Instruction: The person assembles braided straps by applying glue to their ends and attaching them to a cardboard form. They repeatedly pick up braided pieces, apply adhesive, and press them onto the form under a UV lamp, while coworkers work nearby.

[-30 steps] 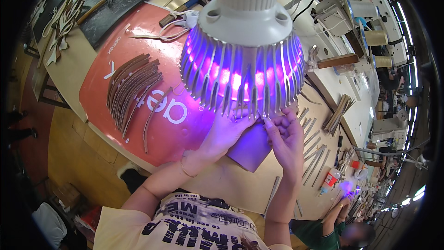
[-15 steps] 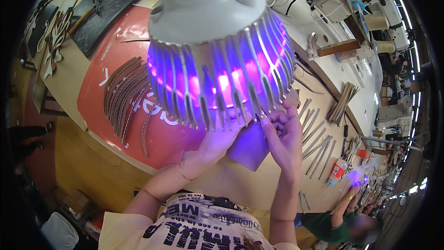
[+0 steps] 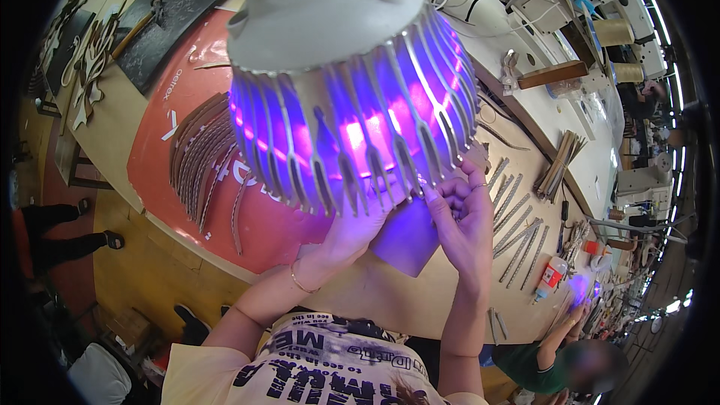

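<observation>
A big white finned lamp (image 3: 352,82) glowing violet hangs close under the camera and covers much of the bench. Below its rim, my left hand (image 3: 351,238) reaches up with its fingertips hidden behind the fins. My right hand (image 3: 463,214) is beside it, fingers curled and pinched near the lamp's edge. Between and under both hands lies a flat square piece (image 3: 409,240) lit purple. Whether either hand grips it or something smaller is hidden.
A red mat (image 3: 262,232) carries a fan of dark curved strips (image 3: 201,161). Rows of thin strips (image 3: 517,217), a bundle (image 3: 559,165) and a small glue bottle (image 3: 550,276) lie right. Another person (image 3: 581,360) works lower right. Someone's feet (image 3: 75,240) stand at the left.
The lamp now fills more of the view and sits further left and lower. Both hands stay together under its rim, in about the same place on the bench.
</observation>
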`<move>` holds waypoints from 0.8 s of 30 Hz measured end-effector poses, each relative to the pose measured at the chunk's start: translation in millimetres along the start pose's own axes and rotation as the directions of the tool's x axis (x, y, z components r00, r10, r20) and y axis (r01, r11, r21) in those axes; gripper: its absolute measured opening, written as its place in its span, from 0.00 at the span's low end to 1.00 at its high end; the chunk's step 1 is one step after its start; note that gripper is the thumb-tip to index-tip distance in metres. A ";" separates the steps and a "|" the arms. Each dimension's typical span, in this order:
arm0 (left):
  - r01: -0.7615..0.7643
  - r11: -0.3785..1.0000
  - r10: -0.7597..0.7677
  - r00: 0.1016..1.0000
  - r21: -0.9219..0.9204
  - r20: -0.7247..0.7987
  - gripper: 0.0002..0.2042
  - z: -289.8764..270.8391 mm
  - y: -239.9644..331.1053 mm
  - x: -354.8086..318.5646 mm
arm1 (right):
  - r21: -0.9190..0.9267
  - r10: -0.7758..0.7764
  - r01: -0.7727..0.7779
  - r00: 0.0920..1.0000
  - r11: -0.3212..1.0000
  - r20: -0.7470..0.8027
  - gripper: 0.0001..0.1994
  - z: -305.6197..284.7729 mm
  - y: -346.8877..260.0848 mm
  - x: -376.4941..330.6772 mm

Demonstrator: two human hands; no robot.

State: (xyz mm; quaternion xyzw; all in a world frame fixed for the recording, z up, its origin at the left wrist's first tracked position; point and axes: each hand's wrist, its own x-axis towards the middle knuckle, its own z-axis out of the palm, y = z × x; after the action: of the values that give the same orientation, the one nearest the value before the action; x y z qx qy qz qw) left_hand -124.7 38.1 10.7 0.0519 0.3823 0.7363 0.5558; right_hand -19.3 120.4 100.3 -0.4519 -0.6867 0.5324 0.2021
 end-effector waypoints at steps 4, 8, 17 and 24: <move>0.033 0.998 -0.034 0.999 -0.053 -0.026 0.21 -3.4 -4.8 0.6 | -0.012 0.006 -0.006 1.000 1.000 0.005 0.23 -0.6 -0.8 0.1; 0.008 0.997 -0.012 0.999 -0.082 -0.045 0.20 -6.1 -9.4 1.8 | -0.012 -0.024 0.024 1.000 1.000 0.006 0.23 -0.4 -0.4 0.8; -0.096 0.970 0.106 0.994 0.225 -0.032 0.21 -13.1 -20.4 7.5 | 0.016 -0.005 0.005 1.000 1.000 0.006 0.24 0.1 -2.4 2.0; -0.016 0.992 0.004 0.996 0.123 0.091 0.18 -3.3 -6.1 6.5 | -0.054 -0.018 0.017 1.000 0.998 -0.017 0.26 -2.7 8.9 1.8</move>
State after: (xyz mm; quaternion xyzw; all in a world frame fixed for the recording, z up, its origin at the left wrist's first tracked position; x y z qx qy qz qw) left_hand -124.0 42.5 2.4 0.1215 0.4012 0.7110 0.5647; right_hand -14.5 123.5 92.7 -0.4557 -0.7031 0.5078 0.2004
